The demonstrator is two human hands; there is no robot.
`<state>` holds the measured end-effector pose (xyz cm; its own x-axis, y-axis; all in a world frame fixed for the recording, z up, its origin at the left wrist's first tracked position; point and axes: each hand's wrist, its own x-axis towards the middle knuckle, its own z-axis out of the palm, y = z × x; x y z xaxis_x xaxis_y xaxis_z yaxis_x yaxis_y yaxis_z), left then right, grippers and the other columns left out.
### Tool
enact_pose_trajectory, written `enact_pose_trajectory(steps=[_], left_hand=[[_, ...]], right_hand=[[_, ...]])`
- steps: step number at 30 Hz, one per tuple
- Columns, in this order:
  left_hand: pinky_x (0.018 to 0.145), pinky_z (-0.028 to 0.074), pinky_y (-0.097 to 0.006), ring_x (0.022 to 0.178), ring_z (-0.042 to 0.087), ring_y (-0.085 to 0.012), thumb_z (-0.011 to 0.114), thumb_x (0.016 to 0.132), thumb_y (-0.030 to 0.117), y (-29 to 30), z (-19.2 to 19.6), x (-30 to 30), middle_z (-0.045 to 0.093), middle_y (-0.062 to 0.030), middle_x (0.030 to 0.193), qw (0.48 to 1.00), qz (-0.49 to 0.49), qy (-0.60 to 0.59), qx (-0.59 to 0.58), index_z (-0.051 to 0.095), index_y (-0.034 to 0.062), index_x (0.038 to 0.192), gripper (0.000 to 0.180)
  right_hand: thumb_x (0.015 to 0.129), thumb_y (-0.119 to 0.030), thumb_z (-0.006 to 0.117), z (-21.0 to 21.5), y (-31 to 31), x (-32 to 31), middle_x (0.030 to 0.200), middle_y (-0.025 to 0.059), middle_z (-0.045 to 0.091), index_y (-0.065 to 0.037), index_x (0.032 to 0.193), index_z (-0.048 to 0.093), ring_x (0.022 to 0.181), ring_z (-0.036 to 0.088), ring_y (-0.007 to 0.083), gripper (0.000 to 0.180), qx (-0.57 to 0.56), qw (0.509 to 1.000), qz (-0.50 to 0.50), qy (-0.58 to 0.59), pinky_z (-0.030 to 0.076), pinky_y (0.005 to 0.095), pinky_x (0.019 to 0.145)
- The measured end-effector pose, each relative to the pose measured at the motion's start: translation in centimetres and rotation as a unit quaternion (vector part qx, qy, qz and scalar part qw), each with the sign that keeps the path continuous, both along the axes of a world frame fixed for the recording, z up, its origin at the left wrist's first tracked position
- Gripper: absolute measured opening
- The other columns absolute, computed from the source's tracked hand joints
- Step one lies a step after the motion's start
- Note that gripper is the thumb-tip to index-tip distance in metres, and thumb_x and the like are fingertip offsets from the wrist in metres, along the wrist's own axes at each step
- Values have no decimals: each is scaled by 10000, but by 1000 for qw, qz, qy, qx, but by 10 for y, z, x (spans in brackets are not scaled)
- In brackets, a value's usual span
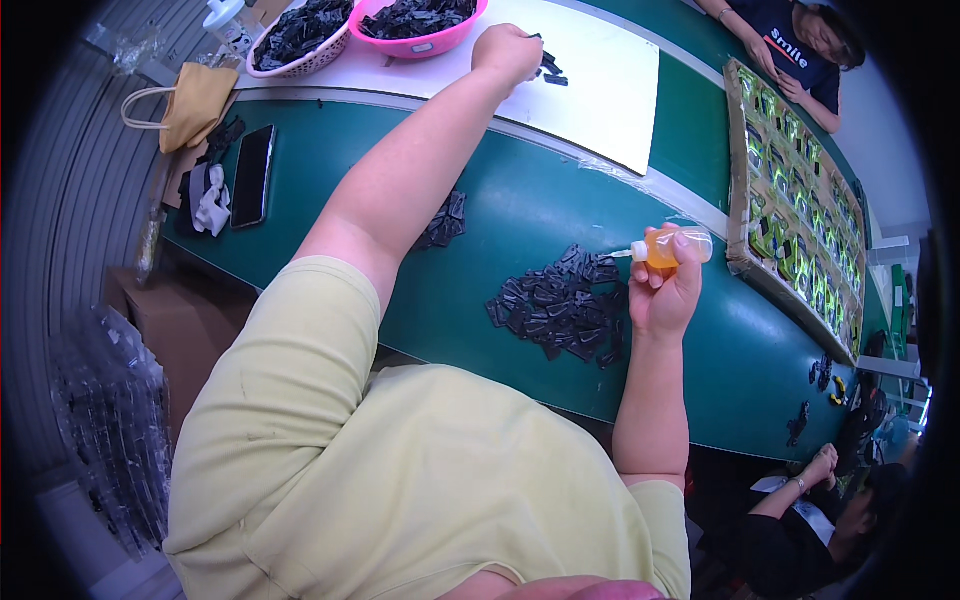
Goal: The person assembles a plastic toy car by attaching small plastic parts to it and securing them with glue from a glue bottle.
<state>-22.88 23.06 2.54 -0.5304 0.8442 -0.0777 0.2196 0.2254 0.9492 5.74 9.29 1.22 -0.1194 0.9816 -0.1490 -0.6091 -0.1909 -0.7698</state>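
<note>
My right hand (668, 280) is wrapped round a small clear squeeze bottle (680, 247) of orange liquid. The bottle lies nearly level, its thin nozzle pointing left over a heap of flat black plastic pieces (560, 305) on the green table. Stretched far forward, my left hand (508, 55) is closed above a white board (600, 90). A dark sliver, seemingly one black piece, shows at its fingertips, which are partly hidden. Several more black pieces (552, 70) lie on the board beside that hand. Under my left forearm sits a smaller pile of black pieces (445, 222).
A pink basin (425, 45) and a pale basket (335, 52) hold black pieces at the far left. A phone (253, 176), cloths (205, 200) and a yellow bag (197, 105) lie left. At right stands a partitioned carton (738, 180); two other people sit beyond the table's edges.
</note>
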Motion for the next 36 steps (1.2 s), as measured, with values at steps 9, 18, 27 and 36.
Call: enact_pose_trajectory(steps=[9, 18, 27, 36], left_hand=[[589, 457, -273, 671, 574, -131, 670, 783, 149, 3, -19, 21, 625, -53, 757, 1000, -22, 3, 22, 667, -9, 888, 190], [535, 402, -196, 632, 492, -46, 605, 863, 56, -137, 11, 61, 576, 2, 806, 934, -219, -281, 37, 586, 5, 1171, 312], [661, 562, -261, 734, 653, -156, 581, 874, 27, -176, -27, 89, 636, -125, 881, 896, -287, -332, -67, 536, -53, 1151, 292], [626, 563, -261, 684, 668, -173, 628, 837, 25, -178, -24, 90, 643, -123, 804, 904, -297, -296, -77, 522, -73, 1073, 277]], right_hand=[[828, -187, 615, 2, -2, 0, 835, 130, 595, -9, 1003, 515, 482, 413, 71, 269, 3, 1000, 8, 2, 407, 223, 462], [832, -199, 605, 2, -4, 3, 834, 124, 599, -6, 1008, 514, 486, 405, 69, 277, -15, 999, 15, 25, 403, 226, 472], [826, -115, 618, 1, -2, -4, 828, 136, 613, 14, 994, 536, 529, 500, 100, 227, 112, 994, -18, -3, 463, 259, 493], [838, -109, 660, -7, -6, -18, 820, 103, 621, 13, 969, 552, 588, 583, 120, 209, 223, 960, -54, -162, 479, 216, 496]])
